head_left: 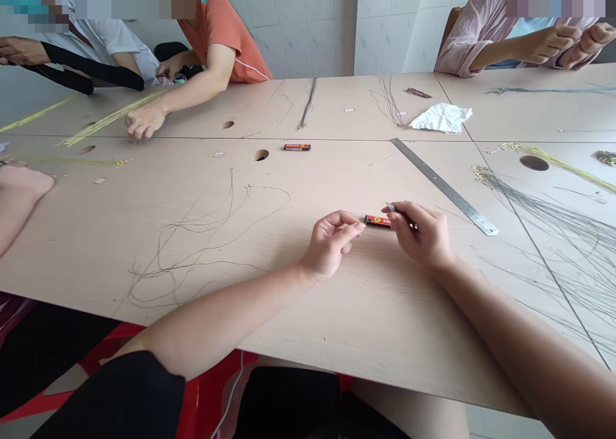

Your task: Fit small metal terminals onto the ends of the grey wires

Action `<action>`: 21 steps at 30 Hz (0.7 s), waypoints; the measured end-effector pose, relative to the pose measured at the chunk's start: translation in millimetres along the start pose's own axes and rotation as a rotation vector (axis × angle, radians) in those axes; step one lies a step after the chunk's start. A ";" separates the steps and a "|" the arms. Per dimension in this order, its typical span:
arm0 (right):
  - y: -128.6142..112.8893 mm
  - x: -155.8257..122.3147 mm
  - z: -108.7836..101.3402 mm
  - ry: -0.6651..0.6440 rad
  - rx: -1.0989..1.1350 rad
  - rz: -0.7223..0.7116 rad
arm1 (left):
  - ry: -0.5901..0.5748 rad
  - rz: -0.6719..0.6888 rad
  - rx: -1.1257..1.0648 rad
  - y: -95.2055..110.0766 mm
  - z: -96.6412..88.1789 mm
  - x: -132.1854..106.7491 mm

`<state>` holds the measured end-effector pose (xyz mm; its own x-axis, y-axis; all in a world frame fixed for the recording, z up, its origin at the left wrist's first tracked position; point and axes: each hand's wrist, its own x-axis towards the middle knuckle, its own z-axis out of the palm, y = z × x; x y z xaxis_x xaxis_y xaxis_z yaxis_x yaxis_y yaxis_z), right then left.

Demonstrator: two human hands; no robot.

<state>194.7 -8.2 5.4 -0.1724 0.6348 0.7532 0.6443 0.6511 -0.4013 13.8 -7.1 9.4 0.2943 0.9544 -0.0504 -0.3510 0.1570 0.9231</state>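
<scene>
My left hand [333, 243] is closed in a pinch near the middle of the table, thumb against fingertips. Whatever lies between them is too small to make out. Just to its right, my right hand [422, 235] is wrapped round a small grey metal tool with a pointed tip [391, 206]; most of it is hidden by the fingers. Between the two hands lies a small red-and-black tube [378, 221] with a yellow mark, partly covered by my right hand. Thin dark wires [192, 224] sprawl in loose loops on the table to the left.
A steel ruler [445, 187] lies slantwise at the right. Beyond it spread a bundle of thin wires [534, 208] and yellow strands [563, 160]. Another red-and-black tube [297, 147] and crumpled white paper [441, 117] lie farther back. The table has round holes [260, 155]. Several people sit around it.
</scene>
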 end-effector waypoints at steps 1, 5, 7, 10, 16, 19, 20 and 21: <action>0.7 -0.2 -0.1 0.008 0.004 0.022 | 0.014 0.023 0.010 -0.8 -0.3 0.1; -0.5 -2.1 1.2 -0.030 0.020 0.042 | 0.041 0.067 0.036 -3.0 -1.2 0.7; -1.4 -2.3 1.5 -0.065 0.024 0.057 | 0.043 0.070 0.049 -3.6 -1.5 1.0; 4.1 -0.6 0.1 -0.096 -0.067 0.187 | 0.063 0.122 0.109 -4.6 -2.7 1.1; 32.8 4.8 -9.9 -0.245 -0.577 0.489 | 0.112 0.309 0.326 -6.7 -6.1 -0.7; 34.5 7.4 -14.6 -0.450 -0.772 0.574 | 0.114 0.329 0.374 -6.1 -6.2 -1.7; 32.9 8.3 -15.4 -0.488 -0.802 0.573 | 0.115 0.330 0.381 -5.7 -6.1 -2.0; 31.1 9.1 -15.9 -0.510 -0.819 0.557 | 0.115 0.330 0.386 -5.4 -5.9 -2.2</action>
<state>225.0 11.2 8.1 0.1293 0.9718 0.1971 0.9915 -0.1300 -0.0093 9.7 -8.5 2.3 0.1162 0.9624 0.2456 -0.0493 -0.2414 0.9692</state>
